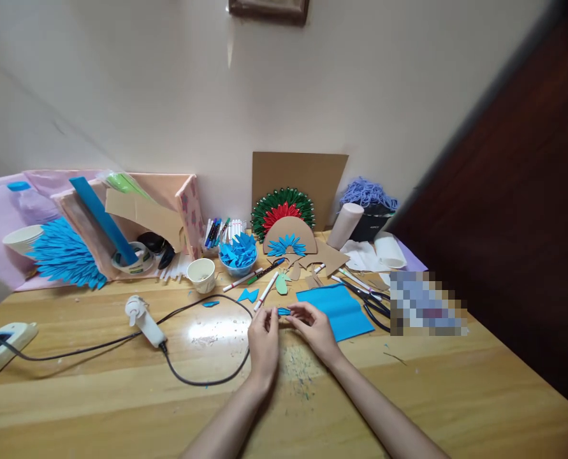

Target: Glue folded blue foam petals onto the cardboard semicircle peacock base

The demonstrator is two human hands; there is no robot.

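Observation:
Between my two hands, above the middle of the table, is a small blue folded paper petal. My left hand pinches its left end with thumb and fingers. At its right end, the thumb and fingers of my right hand are closed on it too. Just beyond my right hand lies a blue paper sheet. Blue paper scraps and another small blue piece rest on the table left of my hands. Farther back, a cardboard half-disc carries a fan of blue petals.
A white glue gun and its looping black cord lie left of my hands. A bowl of blue pieces, a paper cup and several markers stand or lie behind. Black-handled scissors are at the right; a power strip is far left.

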